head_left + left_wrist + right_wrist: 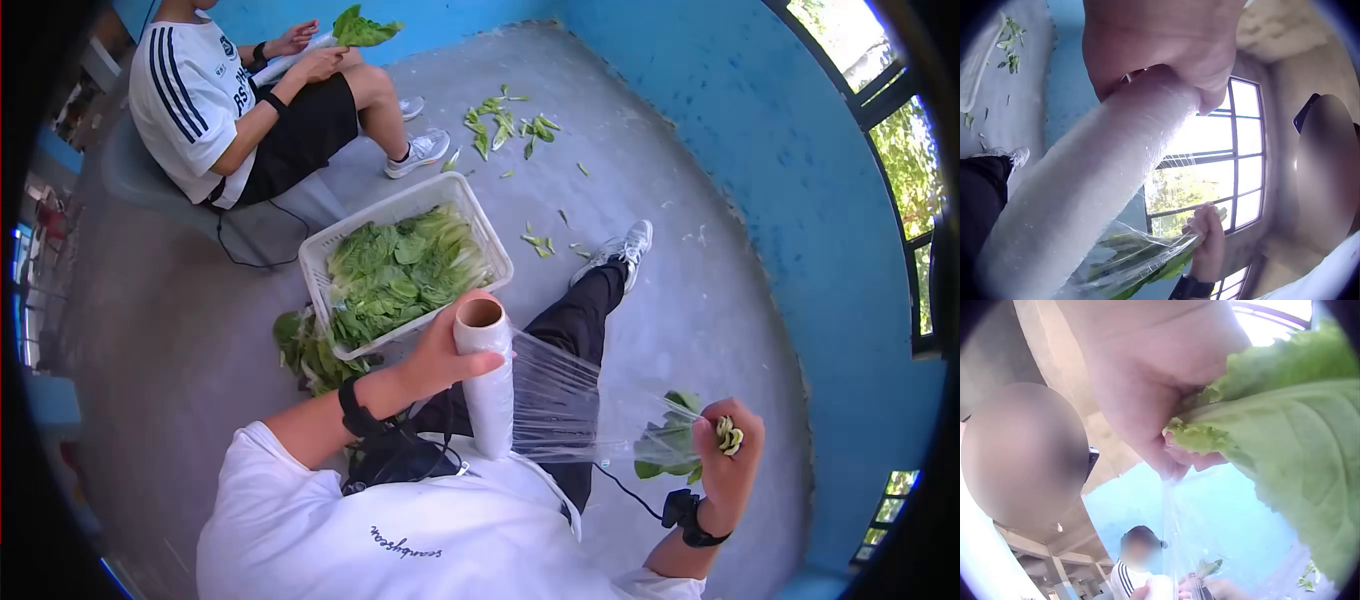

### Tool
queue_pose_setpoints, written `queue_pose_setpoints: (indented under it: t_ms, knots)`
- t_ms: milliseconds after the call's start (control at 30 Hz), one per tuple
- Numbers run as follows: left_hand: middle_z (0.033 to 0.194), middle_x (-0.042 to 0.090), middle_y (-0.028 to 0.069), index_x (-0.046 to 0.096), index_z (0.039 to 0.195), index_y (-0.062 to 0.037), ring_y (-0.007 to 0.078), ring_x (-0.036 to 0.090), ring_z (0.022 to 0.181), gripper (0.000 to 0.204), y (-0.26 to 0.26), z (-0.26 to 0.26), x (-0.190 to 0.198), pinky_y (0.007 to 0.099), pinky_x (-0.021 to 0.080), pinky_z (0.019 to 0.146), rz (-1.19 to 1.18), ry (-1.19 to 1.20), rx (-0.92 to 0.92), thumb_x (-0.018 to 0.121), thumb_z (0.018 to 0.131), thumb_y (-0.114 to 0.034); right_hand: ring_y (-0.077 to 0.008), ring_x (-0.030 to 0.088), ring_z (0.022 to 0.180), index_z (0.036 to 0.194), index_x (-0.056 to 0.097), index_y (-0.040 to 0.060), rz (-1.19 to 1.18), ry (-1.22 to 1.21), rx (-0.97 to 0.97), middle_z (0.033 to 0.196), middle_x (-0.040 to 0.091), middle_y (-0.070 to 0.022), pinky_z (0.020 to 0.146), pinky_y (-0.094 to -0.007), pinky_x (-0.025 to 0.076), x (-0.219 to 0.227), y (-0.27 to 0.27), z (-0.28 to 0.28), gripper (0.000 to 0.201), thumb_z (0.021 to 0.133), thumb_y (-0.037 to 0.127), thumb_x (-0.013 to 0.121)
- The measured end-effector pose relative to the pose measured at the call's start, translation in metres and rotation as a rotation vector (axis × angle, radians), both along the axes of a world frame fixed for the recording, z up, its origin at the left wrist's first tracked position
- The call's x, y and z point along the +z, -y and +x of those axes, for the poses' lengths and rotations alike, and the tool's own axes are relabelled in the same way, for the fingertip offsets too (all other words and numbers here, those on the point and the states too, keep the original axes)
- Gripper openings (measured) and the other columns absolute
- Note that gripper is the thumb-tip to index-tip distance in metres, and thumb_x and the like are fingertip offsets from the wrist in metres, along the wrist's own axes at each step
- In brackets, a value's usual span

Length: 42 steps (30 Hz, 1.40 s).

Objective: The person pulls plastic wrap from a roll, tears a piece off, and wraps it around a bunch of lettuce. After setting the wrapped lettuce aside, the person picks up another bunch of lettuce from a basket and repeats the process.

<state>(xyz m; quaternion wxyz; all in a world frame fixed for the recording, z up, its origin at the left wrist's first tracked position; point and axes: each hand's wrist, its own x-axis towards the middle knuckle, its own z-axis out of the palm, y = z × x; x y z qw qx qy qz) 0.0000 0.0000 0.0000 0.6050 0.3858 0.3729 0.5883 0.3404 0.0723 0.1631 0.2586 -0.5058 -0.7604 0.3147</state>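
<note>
In the head view my left hand grips a roll of clear plastic wrap near its top end, with the brown cardboard core showing. A stretched sheet of plastic film runs from the roll across to my right hand. That hand is curled round a bunch of leafy greens, its pale cut stem ends poking out of the fist. Broad green leaves spread from the grip in the right wrist view, and film gathers at the fingers. Film overlaps the leaves in the left wrist view.
A white plastic crate of stacked greens stands on the floor ahead, with loose leaves beside it. Leaf scraps lie farther off. Another person sits at the back left, holding a leaf and a roll. A blue wall bounds the right.
</note>
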Motion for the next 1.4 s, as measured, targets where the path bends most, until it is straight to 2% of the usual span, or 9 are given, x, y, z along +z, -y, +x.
queue_pose_setpoints:
  t_ms: [167,467,567,667,767,1000,1100,1300,1400]
  knots:
    - [0.112,0.060,0.0069,0.051,0.131,-0.0066,0.0187,0.065,0.105,0.055,0.004,-0.002,0.006,0.0374,0.054,0.094,-0.054,0.122,-0.050,0.072,0.082,-0.018,-0.0126,0.047,0.056,0.080,0.060,-0.0015,0.066,0.055,-0.059,0.064,0.055,-0.0052,0.055,-0.0270,0.037,0.001,0.000,0.003,0.013,0.080,-0.004,0.073]
    - [0.113,0.061,0.0089,0.047,0.135,-0.0059,0.0206,0.065,0.106,0.058,-0.010,-0.008,0.018,0.0392,0.053,0.096,0.058,0.169,0.037,0.069,0.083,-0.019,-0.0151,0.046,0.057,0.079,0.059,-0.0009,0.123,0.046,-0.058,0.065,0.054,-0.0065,0.056,-0.0294,0.036,0.002,-0.002,0.007,0.016,0.078,0.000,0.075]
    - [0.113,0.061,0.0095,0.047,0.132,-0.0065,0.0200,0.065,0.106,0.053,-0.018,-0.011,0.030,0.0384,0.052,0.095,0.163,0.125,0.033,0.067,0.083,-0.014,-0.0163,0.046,0.057,0.078,0.060,-0.0006,0.184,0.050,-0.106,0.065,0.055,-0.0068,0.056,-0.0301,0.036,0.003,0.001,0.009,0.017,0.077,0.002,0.076]
    - [0.112,0.062,0.0100,0.046,0.128,-0.0087,0.0202,0.063,0.106,0.053,-0.018,-0.005,0.044,0.0384,0.052,0.091,0.194,0.036,0.116,0.074,0.083,-0.018,-0.0172,0.048,0.056,0.076,0.061,-0.0005,0.199,0.040,-0.025,0.064,0.056,-0.0074,0.056,-0.0308,0.037,0.003,0.001,0.016,0.017,0.075,0.003,0.077]
    - [0.111,0.063,0.0094,0.046,0.126,-0.0092,0.0191,0.063,0.105,0.052,-0.022,-0.007,0.051,0.0380,0.051,0.092,0.259,-0.121,0.082,0.078,0.085,-0.014,-0.0173,0.051,0.056,0.075,0.063,-0.0011,0.150,0.122,-0.047,0.063,0.057,-0.0078,0.056,-0.0311,0.038,0.007,0.001,0.015,0.016,0.074,0.004,0.078]
    - [0.112,0.066,0.0070,0.050,0.126,-0.0078,0.0158,0.064,0.108,0.052,-0.017,-0.007,0.065,0.0340,0.049,0.096,0.296,-0.057,0.076,0.082,0.084,-0.007,-0.0155,0.055,0.055,0.077,0.065,-0.0039,0.065,0.223,-0.138,0.061,0.060,-0.0090,0.056,-0.0289,0.043,0.005,-0.008,0.012,0.013,0.077,0.001,0.077]
    - [0.115,0.064,0.0119,0.047,0.129,-0.0073,0.0209,0.064,0.109,0.057,-0.016,-0.012,0.066,0.0397,0.051,0.097,0.330,-0.137,0.064,0.084,0.085,-0.014,-0.0151,0.056,0.054,0.077,0.065,-0.0043,0.044,0.243,-0.136,0.060,0.059,-0.0093,0.055,-0.0285,0.043,0.002,-0.012,0.013,0.013,0.079,0.001,0.077]
    - [0.117,0.064,0.0123,0.047,0.129,-0.0062,0.0208,0.064,0.112,0.059,-0.013,-0.016,0.069,0.0402,0.051,0.098,0.361,-0.268,0.065,0.084,0.084,-0.010,-0.0140,0.052,0.055,0.077,0.063,-0.0038,0.005,0.304,-0.155,0.060,0.057,-0.0081,0.055,-0.0287,0.042,-0.004,-0.020,0.015,0.014,0.081,0.002,0.075]
    - [0.115,0.066,0.0084,0.050,0.128,-0.0066,0.0172,0.064,0.111,0.057,-0.012,-0.013,0.070,0.0341,0.048,0.099,0.353,-0.193,0.092,0.085,0.084,-0.011,-0.0122,0.049,0.057,0.077,0.061,-0.0035,-0.050,0.285,-0.186,0.060,0.054,-0.0071,0.056,-0.0292,0.041,-0.006,-0.022,0.012,0.015,0.082,0.004,0.074]
